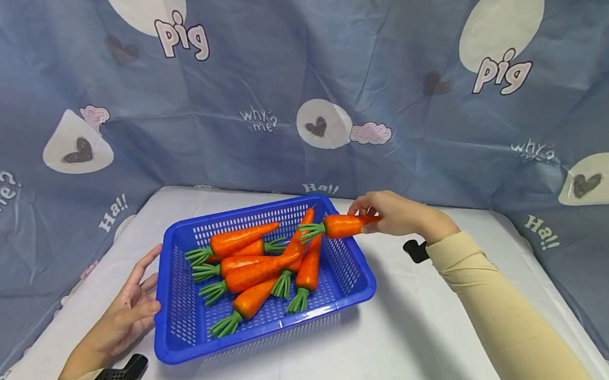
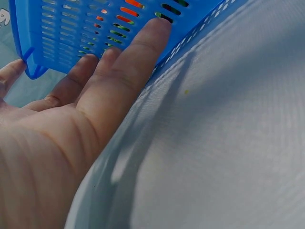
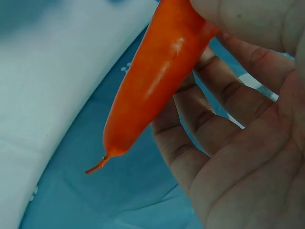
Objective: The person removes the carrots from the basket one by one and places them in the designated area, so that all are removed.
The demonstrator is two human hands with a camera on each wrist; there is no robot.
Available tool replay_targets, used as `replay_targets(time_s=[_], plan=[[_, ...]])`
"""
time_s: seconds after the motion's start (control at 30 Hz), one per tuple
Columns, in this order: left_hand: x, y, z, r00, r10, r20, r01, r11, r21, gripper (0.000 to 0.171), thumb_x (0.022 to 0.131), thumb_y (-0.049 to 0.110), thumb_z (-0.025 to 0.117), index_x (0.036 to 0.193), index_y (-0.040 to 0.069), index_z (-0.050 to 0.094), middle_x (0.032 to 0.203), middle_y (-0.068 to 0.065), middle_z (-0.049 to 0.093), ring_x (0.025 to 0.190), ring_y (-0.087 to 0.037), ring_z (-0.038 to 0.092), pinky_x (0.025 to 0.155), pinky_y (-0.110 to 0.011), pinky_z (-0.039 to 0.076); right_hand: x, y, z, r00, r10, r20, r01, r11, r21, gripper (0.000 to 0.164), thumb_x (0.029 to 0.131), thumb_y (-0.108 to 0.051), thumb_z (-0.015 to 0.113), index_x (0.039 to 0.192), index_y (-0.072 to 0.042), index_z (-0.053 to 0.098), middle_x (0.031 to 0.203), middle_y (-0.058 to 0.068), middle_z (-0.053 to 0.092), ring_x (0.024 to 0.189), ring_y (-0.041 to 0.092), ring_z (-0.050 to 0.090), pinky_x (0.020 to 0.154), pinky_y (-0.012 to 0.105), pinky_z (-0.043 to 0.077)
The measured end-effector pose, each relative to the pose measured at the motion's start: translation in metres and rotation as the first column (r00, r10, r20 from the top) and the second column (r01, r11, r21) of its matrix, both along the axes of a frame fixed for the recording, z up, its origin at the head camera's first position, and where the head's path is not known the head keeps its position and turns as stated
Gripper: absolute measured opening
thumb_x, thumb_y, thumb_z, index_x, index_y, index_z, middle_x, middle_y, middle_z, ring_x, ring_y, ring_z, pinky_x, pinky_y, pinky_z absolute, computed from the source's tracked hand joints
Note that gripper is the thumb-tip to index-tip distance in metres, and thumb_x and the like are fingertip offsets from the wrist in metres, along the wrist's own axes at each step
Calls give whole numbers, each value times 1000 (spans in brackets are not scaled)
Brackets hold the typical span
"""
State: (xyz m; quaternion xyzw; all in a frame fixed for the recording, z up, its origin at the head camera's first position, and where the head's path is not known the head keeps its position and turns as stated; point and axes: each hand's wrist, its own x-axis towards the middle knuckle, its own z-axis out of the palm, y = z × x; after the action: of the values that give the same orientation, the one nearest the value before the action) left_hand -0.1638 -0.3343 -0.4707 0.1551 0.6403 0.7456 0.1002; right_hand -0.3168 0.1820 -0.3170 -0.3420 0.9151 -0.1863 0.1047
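Blue basket [image 1: 165, 280]: is standing on the white cloth [image 1: 434, 325] between your two hands, slotted walls showing.
Loose carrots [image 1: 252, 272]: are lying in the basket, crossing one another, most of their green tops pointing toward you.
Held carrot [image 1: 342, 225]: is hovering at the far right corner of the basket, its greens [image 1: 312, 232] reaching inward over the loose carrots; whether they are touching, you cannot tell.
Right hand [image 1: 398, 213]: you are pinching the held carrot toward its narrow end, thumb on one side and fingers on the other; in the right wrist view the thin tip [image 3: 97, 166] is sticking out past your grip.
Left hand [image 1: 130, 311]: you are resting spread, nearly straight fingers against the outside of the basket's left wall, thumb by the rim, apparently steadying it rather than grasping it.
Step in hand: you are, by judgement, carrying one carrot across the rim; whether inward or outward, a single moment is not showing.
Next move: is probably calling for a firm pinch, greens staying clear of the loose carrots and rim, and your left hand bracing the basket until the carrot is resting where you are wanting it.
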Motion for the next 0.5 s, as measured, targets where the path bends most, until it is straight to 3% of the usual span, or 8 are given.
replay_targets(time_s=[0.5], plan=[[-1,0,-2,1000,-2,0,2,1000,2,97,105,11,63,171,41,0,158,10,51,137,-11,63,102,-39,61,-12,29,-7,998,-66,-2,65,996,-63,31,93,1,76,124,-5,74,106,12,72,101,29,69,100,53,59]])
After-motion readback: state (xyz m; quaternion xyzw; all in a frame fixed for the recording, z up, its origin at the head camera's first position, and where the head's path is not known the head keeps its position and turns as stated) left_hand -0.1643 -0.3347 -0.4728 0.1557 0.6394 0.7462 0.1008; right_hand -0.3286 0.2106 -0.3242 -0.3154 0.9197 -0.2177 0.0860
